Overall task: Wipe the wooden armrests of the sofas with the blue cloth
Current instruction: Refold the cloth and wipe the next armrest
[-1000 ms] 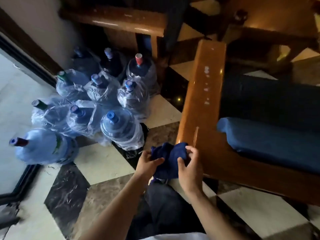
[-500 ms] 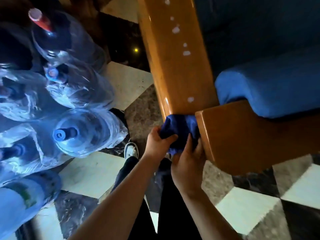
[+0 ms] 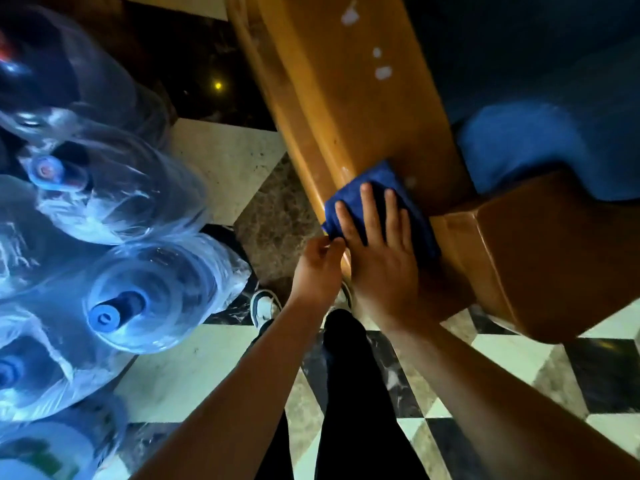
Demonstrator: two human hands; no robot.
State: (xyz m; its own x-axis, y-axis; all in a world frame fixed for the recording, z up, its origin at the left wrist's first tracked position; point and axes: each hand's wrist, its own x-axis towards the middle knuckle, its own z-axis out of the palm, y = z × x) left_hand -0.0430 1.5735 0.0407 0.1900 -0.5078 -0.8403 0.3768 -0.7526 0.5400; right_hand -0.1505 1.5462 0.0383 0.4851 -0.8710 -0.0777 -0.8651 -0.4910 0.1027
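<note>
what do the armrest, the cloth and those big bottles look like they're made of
Armrest: wood, apparently varnished, going by its orange-brown sheen.
Blue cloth: soft, matte fabric, possibly microfibre.
Bottles: clear bluish plastic with glints, wrapped in thin crinkled film.

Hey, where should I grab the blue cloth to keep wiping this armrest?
Press flat on top of the cloth from above, as the right hand does: it lies bunched on the flat armrest. The left hand can pinch its near edge.
</note>
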